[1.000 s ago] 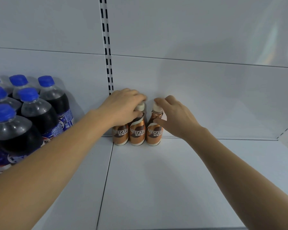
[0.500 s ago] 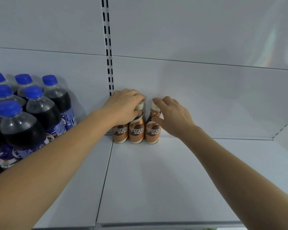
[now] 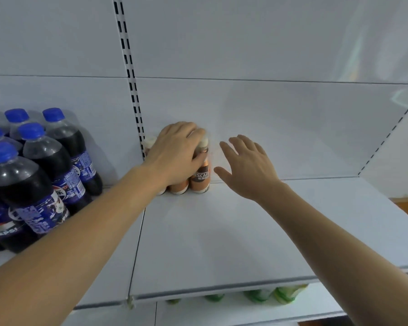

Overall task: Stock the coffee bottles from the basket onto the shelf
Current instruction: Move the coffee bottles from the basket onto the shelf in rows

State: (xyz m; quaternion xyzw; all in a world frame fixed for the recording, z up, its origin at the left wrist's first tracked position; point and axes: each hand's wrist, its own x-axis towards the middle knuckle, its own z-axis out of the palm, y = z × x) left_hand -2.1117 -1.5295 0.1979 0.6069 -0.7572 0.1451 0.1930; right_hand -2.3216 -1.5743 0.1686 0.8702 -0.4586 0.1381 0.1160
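Three brown coffee bottles with cream caps stand in a row against the back wall of the white shelf. My left hand lies over the left two bottles, fingers wrapped around them and touching the rightmost one. Only the base of the middle bottle and the cap of the leftmost show. My right hand hovers just right of the row, fingers spread, holding nothing. The basket is out of view.
Several dark cola bottles with blue caps fill the shelf section to the left. A slotted upright runs up the back wall. Green-capped bottles show on the shelf below the front edge.
My right hand has let go of the rightmost coffee bottle and pulled back to the right with fingers spread. My left hand stays on the bottles.
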